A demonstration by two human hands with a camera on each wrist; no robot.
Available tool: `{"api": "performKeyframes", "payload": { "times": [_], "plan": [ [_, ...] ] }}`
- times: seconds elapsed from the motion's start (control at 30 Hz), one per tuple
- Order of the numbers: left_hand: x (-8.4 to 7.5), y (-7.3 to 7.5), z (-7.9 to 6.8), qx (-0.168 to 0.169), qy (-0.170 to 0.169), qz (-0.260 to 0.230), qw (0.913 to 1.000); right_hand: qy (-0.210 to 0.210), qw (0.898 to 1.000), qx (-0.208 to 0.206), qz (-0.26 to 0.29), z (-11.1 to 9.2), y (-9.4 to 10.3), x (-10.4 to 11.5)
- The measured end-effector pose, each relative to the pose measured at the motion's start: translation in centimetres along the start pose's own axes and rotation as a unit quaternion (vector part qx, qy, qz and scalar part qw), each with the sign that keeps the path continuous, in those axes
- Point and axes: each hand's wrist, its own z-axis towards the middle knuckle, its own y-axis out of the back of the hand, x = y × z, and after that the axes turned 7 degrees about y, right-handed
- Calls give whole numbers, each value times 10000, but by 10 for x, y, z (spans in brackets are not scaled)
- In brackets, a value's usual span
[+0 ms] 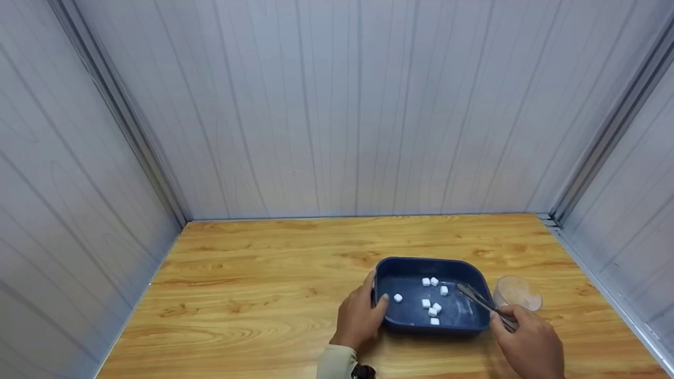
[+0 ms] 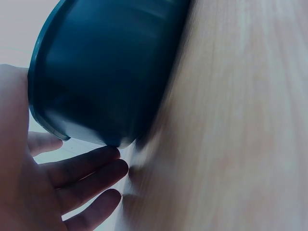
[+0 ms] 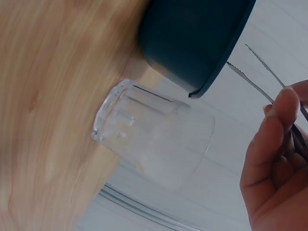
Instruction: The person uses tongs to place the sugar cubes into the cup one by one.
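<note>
A dark blue rectangular tray (image 1: 410, 328) sits on the table with several small white cubes (image 1: 426, 303) scattered inside. At its left end my left hand (image 1: 359, 315) holds the rim, thumb over the edge; the left wrist view shows its fingers (image 2: 91, 175) against the tray's outer wall (image 2: 106, 72). My right hand (image 1: 529, 339) pinches metal tweezers (image 1: 476, 298) beyond the tray's right edge. Their serrated tips reach over the tray, apart from each other with nothing between them, near a cube. A clear cup (image 3: 159, 134) stands upright just right of the tray, behind my right hand.
The wood-grain table (image 1: 237, 295) extends to the left of the tray and behind it. Pale panelled walls (image 1: 337, 105) enclose the back and both sides. A metal strip (image 1: 605, 295) runs along the table's right edge.
</note>
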Motion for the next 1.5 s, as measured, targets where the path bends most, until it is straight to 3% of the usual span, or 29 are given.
{"api": "performKeyframes", "payload": {
  "times": [0.43, 1.03, 1.3, 1.5],
  "plan": [
    [2, -1, -1, -96, -114, -17, 9999, 154, 9975, 688, 85, -1, -8, 6],
    [2, -1, 0, -153, -161, -1, 9998, 151, 9939, 1091, 8, 0, -10, 10],
    [3, -1, -1, -146, -201, -48, 9997, 270, 9959, 860, -71, -1, -13, 9],
    [3, -1, -2, -138, -215, -77, 9996, 58, 9927, 1198, -91, 0, -12, 11]
  ]
}}
